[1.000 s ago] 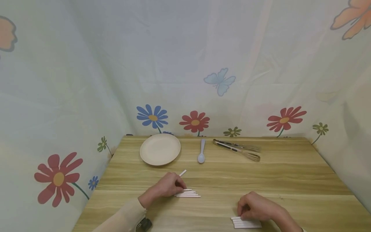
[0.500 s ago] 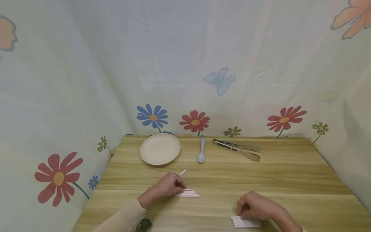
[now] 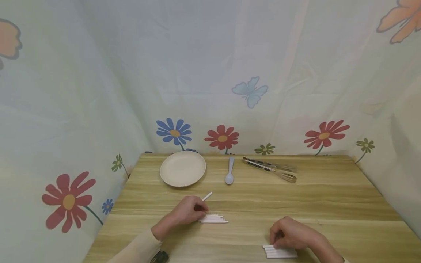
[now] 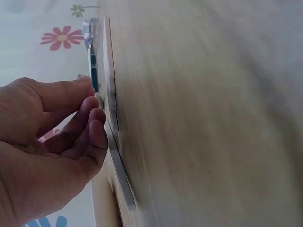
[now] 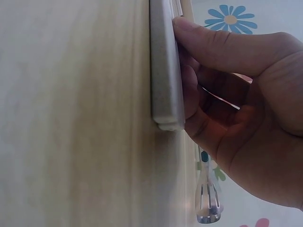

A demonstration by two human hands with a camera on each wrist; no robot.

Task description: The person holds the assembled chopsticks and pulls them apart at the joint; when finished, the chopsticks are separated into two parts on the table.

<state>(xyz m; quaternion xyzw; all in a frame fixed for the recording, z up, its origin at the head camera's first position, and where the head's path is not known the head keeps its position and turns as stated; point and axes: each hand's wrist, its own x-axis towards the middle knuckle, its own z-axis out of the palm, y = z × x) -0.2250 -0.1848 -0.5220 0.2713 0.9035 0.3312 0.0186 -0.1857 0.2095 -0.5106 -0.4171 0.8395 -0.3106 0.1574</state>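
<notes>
Several thin white sticks lie in a slanted row on the wooden table, left of the middle. My left hand is at their left end, fingers loosely bent. In the left wrist view, its thumb tip and fingertips come close together just above the row, with no stick visible between them. One more white stick lies apart behind this hand, partly hidden by it. Nearer the front right, a second group of white sticks lies side by side. My right hand rests its bent fingers and thumb at their far edge.
Along the back of the table are a cream plate, a pale blue spoon and metal tongs with dark grips. A flower-patterned curtain encloses the table at the back and both sides.
My left hand has drawn slightly back to the left from the slanted row. My right hand has stayed at its group of sticks. The head view has shifted very slightly.
</notes>
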